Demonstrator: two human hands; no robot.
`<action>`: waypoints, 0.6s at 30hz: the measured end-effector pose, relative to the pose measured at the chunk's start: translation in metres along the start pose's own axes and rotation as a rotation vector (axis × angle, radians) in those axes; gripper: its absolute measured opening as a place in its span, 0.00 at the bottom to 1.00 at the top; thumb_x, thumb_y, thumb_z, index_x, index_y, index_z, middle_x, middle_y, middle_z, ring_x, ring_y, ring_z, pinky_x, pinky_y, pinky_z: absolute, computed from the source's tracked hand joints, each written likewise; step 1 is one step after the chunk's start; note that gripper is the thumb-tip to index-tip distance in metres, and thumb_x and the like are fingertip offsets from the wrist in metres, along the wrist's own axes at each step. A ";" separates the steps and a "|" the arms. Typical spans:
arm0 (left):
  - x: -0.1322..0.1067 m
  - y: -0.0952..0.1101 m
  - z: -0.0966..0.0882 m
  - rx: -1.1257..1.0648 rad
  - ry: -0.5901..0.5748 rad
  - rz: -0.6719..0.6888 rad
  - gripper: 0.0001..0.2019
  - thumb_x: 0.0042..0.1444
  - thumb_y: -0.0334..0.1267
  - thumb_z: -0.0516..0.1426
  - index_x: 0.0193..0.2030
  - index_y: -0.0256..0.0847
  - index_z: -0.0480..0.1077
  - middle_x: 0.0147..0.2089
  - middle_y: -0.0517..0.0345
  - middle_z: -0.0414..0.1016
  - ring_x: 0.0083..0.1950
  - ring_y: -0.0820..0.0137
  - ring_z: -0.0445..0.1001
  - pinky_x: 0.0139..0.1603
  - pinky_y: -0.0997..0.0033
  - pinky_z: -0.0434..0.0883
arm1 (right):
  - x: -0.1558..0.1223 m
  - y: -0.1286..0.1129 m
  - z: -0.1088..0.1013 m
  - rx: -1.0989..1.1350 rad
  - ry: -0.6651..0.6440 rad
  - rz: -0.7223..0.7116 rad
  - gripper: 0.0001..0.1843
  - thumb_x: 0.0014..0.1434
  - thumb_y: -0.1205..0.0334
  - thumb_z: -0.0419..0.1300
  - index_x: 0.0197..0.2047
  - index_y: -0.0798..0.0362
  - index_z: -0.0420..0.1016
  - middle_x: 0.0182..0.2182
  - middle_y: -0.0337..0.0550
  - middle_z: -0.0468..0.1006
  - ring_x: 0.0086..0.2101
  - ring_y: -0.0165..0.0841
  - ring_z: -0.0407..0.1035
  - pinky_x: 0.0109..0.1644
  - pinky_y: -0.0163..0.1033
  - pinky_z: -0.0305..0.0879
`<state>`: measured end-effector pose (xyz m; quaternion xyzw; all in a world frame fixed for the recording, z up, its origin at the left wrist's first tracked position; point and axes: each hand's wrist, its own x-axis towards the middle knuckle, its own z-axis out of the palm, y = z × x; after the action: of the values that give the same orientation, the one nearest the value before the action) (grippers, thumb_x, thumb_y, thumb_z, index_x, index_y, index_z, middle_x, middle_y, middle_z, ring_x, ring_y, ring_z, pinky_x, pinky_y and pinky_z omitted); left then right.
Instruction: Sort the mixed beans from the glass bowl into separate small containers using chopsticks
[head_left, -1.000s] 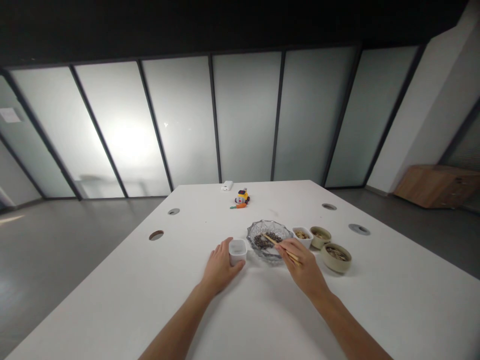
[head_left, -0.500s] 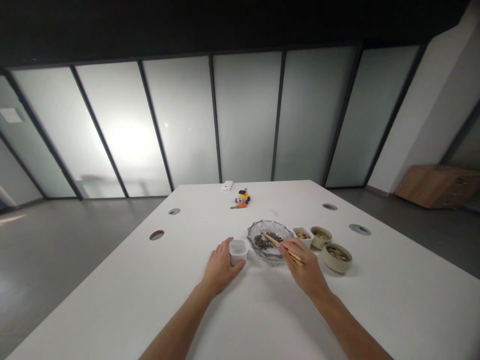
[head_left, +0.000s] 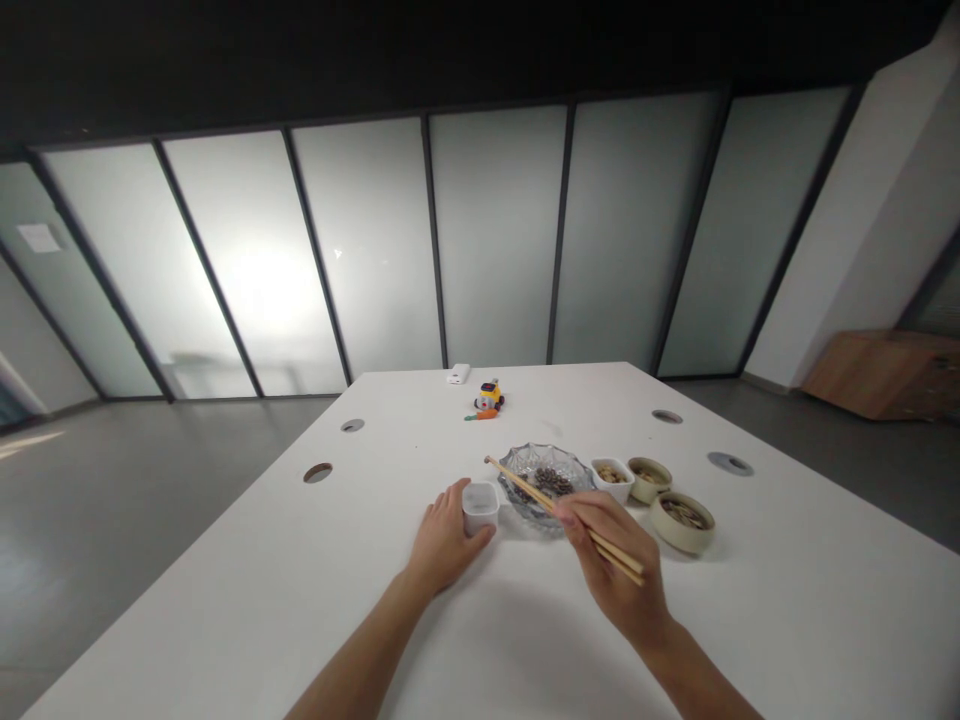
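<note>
My left hand (head_left: 441,540) curls round the near side of a small white square cup (head_left: 480,504) on the white table (head_left: 225,590). My right hand (head_left: 613,560) is closed on a pair of wooden chopsticks (head_left: 525,488). Their tips reach left over the rim of a clear glass bowl (head_left: 529,462) of dark beans (head_left: 553,481), just above the white cup. I cannot make out whether a bean is between the tips.
Right of the glass bowl stand a small white square dish (head_left: 613,476) and two beige bowls (head_left: 649,478) (head_left: 682,520) with food. A yellow toy (head_left: 489,396), an orange piece (head_left: 480,414) and a white box (head_left: 457,374) lie at the far edge. Cable holes (head_left: 317,472) dot the table.
My right hand has drawn back toward me and lifted the chopsticks out of the beans; their tips have swung left to the bowl's rim near the white cup. The left hand stays on the cup.
</note>
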<state>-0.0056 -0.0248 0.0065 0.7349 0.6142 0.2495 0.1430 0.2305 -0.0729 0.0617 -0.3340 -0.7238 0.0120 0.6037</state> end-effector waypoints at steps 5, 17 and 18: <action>0.000 0.000 0.001 0.004 0.005 -0.002 0.34 0.58 0.46 0.59 0.70 0.42 0.58 0.69 0.47 0.68 0.68 0.58 0.67 0.68 0.62 0.60 | -0.001 -0.001 0.001 0.023 -0.103 -0.033 0.09 0.69 0.63 0.58 0.39 0.48 0.80 0.33 0.45 0.82 0.34 0.36 0.78 0.39 0.39 0.76; 0.000 0.001 0.000 0.009 0.004 0.011 0.35 0.58 0.47 0.59 0.71 0.41 0.57 0.68 0.46 0.69 0.67 0.58 0.68 0.67 0.61 0.61 | -0.007 0.054 -0.002 -0.165 0.020 0.113 0.11 0.69 0.53 0.60 0.40 0.48 0.79 0.35 0.45 0.83 0.36 0.40 0.79 0.43 0.46 0.78; 0.000 0.002 0.000 0.011 0.003 0.008 0.35 0.58 0.47 0.59 0.70 0.41 0.57 0.68 0.46 0.70 0.67 0.58 0.68 0.67 0.62 0.61 | -0.009 0.058 -0.001 -0.161 0.014 0.122 0.12 0.69 0.52 0.60 0.40 0.48 0.80 0.35 0.45 0.83 0.36 0.40 0.79 0.43 0.46 0.78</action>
<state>-0.0040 -0.0250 0.0072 0.7376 0.6130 0.2476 0.1370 0.2592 -0.0328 0.0298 -0.4248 -0.6967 -0.0119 0.5779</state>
